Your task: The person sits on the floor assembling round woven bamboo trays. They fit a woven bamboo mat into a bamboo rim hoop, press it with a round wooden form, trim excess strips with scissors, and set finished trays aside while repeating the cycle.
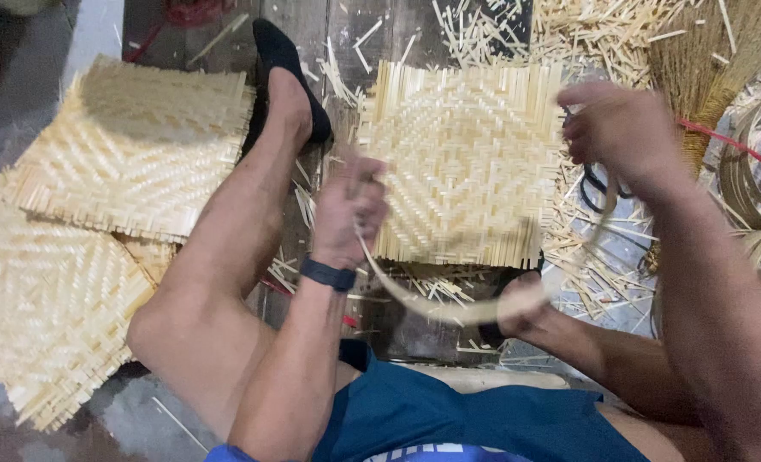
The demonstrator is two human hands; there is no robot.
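Two hands bend a thin bamboo strip over a woven square mat

The left hand (349, 210) is closed around one end of the pale, flat bamboo strip (449, 310), which sags in a curve below the near edge of the woven mat (461, 162); the blurred right hand (624, 128) grips the other end at the mat's right edge. The mat is square, herringbone-textured, with fringed ends. Left of it lie stacked similar mats (106, 197); loose splinters (603, 34) scatter beyond it, and coiled bamboo hoops (752, 171) sit far right.

Pale herringbone-woven bamboo mat (466, 162)
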